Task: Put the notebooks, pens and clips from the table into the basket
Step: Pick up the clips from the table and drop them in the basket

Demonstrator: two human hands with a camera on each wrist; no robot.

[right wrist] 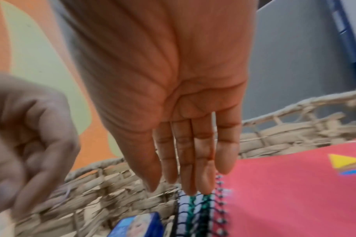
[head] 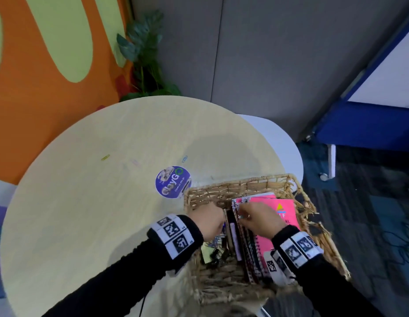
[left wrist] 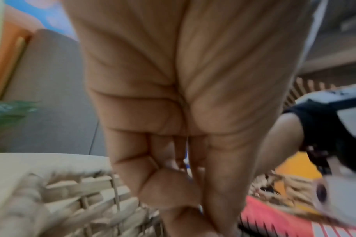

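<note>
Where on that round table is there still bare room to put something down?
The near-left table, between the round sticker and left hand, is bare. Beyond the sticker, paper clips lie scattered. The basket is crowded with notebooks and both hands.

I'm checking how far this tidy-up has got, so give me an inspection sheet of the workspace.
Surface: round pale table with a purple sticker.
Job's things: pink notebook and other spiral notebooks inside the wicker basket; yellow clip, blue clip and a pale clip still on the table.
Clutter: nothing seen.
Grippers: left hand curled, contents unclear; right hand open, fingers straight over the notebook spirals.
Cables: thin black cord below left sleeve.
Surroundings: plant, orange-green wall, grey partition.
</note>
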